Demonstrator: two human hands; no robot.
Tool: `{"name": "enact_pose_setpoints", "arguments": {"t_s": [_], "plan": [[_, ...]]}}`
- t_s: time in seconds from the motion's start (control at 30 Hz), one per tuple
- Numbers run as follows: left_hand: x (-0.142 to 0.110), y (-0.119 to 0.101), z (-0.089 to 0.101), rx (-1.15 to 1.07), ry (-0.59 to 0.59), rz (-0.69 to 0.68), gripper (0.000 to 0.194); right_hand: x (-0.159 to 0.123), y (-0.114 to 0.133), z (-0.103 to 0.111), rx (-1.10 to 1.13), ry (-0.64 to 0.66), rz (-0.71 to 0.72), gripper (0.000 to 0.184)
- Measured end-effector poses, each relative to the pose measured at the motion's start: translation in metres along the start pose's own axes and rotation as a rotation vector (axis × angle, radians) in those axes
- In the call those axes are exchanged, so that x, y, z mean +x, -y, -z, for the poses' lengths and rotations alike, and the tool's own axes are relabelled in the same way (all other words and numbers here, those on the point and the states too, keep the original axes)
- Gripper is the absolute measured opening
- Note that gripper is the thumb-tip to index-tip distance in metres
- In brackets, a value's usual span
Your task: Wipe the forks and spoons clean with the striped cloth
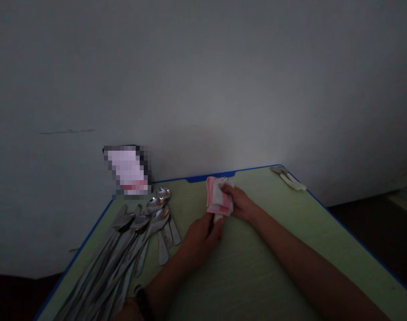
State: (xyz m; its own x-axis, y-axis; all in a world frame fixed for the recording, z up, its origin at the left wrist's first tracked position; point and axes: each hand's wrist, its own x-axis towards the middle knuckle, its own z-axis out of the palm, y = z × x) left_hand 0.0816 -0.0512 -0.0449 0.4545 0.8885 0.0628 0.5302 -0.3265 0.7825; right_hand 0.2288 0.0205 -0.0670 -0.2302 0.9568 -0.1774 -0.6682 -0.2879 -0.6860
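Cloth (218,196) sits between left hand (201,238) and right hand (240,203), near table edge (253,170).

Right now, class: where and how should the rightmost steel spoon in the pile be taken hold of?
Pinch the rightmost steel spoon by its flat handle end, coming from the right, where the left hand holds the pink and white cloth. That end seems to fan out clear of its neighbours, while the bowls crowd together toward the wall.

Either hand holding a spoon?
No, the steel spoons lie piled on the green table, while the left hand and right hand grip a pink-and-white cloth.
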Motion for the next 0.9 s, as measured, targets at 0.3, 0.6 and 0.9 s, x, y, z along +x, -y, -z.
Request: {"name": "enact_pose_setpoints", "arguments": {"t_s": [0.3, 0.6, 0.9], "plan": [[0.0033, 0.0087, -0.0019, 0.115, 0.038, -0.025, 0.025, 0.0025, -0.0022, -0.002, 0.021, -0.034, 0.117, 0.032], [0.0003, 0.0046, -0.0014, 0.123, 0.056, -0.038, 0.022, -0.0003, -0.0022, -0.003, -0.026, 0.019, 0.027, 0.026], [0.0018, 0.0036, -0.004, -0.39, -0.118, 0.055, 0.034, 0.0022, 0.0009, 0.0005, 0.027, 0.066, 0.0, 0.021]]}}
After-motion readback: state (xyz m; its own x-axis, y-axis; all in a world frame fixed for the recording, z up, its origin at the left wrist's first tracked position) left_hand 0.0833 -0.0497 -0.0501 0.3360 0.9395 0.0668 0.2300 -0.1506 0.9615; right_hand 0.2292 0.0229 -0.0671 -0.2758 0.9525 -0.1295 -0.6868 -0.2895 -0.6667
